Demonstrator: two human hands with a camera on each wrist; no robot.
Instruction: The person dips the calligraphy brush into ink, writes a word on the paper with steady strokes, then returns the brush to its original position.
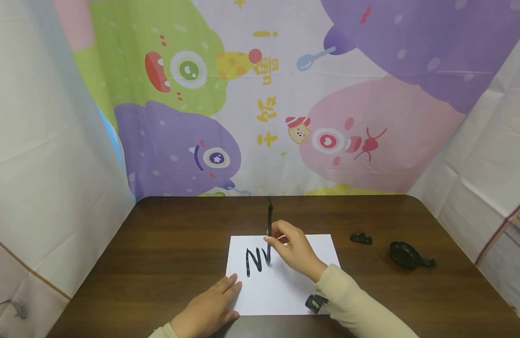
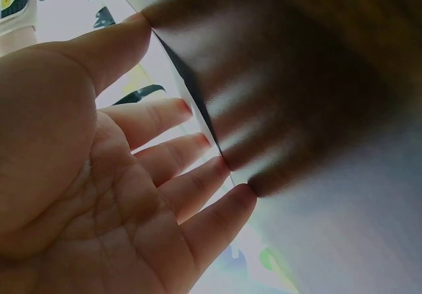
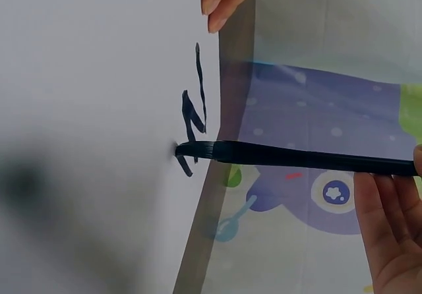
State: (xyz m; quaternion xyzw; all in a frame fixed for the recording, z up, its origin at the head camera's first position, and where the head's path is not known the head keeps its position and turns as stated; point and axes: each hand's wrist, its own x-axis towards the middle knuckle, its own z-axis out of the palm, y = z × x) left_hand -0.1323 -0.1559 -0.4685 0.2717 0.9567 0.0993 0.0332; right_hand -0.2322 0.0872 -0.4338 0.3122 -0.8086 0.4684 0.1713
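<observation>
A black writing brush [image 1: 270,220] stands nearly upright, pinched between the thumb and fingers of my right hand [image 1: 295,249]. In the right wrist view, the bristle tip of the brush [image 3: 194,149] meets the paper at the end of a dark stroke. The white sheet of paper [image 1: 285,295] carries black zigzag strokes [image 1: 253,262] in its upper left part. My left hand [image 1: 211,305] rests at the sheet's lower left edge, fingertips on the paper and fingers extended. The left wrist view shows the palm of this left hand [image 2: 119,169] with nothing in it.
On the brown table [image 1: 171,249], a small black brush rest [image 1: 361,239] lies right of the sheet. Further right is a black dish with a short handle [image 1: 405,255]. A cartoon-printed cloth [image 1: 268,173] hangs behind the table. A black wrist device [image 1: 314,303] sits at my right sleeve.
</observation>
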